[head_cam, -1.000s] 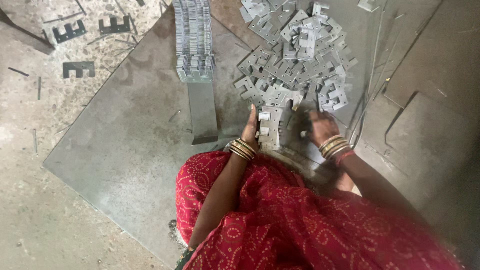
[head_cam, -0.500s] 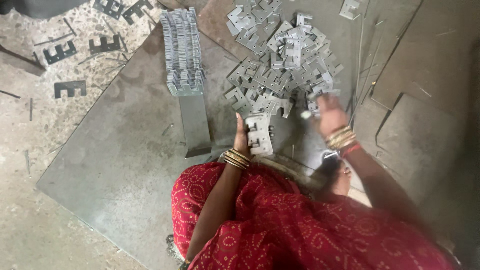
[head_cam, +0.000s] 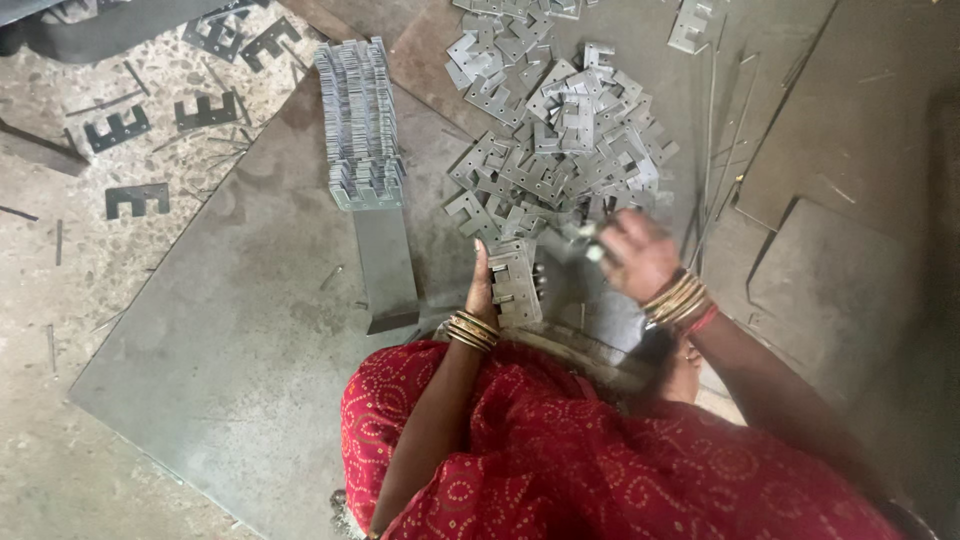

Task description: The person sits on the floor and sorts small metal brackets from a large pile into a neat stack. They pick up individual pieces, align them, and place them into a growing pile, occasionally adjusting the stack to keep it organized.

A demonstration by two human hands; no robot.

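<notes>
Your small stack of E-shaped plates (head_cam: pixel 516 282) sits centre frame, just below the loose pile: thin flat grey sheet-metal stampings w/ punched holes, edges roughly lined up, the stack standing on a big dull steel sheet (head_cam: pixel 250 330) laid on the floor. Your left hand (head_cam: pixel 483 290) is pressed flat against the stack's left side, fingers straight and pointing to the top of the frame, grip wide, steadying rather than wrapping. Gold bangles at that wrist.

Your right hand (head_cam: pixel 632 255), centre-right, is blurred; fingers curled narrow round a piece or two of the same grey metal at the pile's lower edge, exact count can't be told. Bangles plus a red thread on that wrist.

Above both hands: the loose pile of plates (head_cam: pixel 560 140), upper centre, jumbled and overlapping, matte w/ a few bright edges. Upper left of centre, a long neat row of stacked plates (head_cam: pixel 358 120) resting on a narrow flat metal strip (head_cam: pixel 385 265). Far upper left, a few dark E-shaped cut-outs (head_cam: pixel 137 198) lie on the speckled concrete floor (head_cam: pixel 60 300). Right side: larger flat steel offcuts (head_cam: pixel 830 280), overlapping. Red patterned cloth (head_cam: pixel 600 460) fills the bottom of the frame.
</notes>
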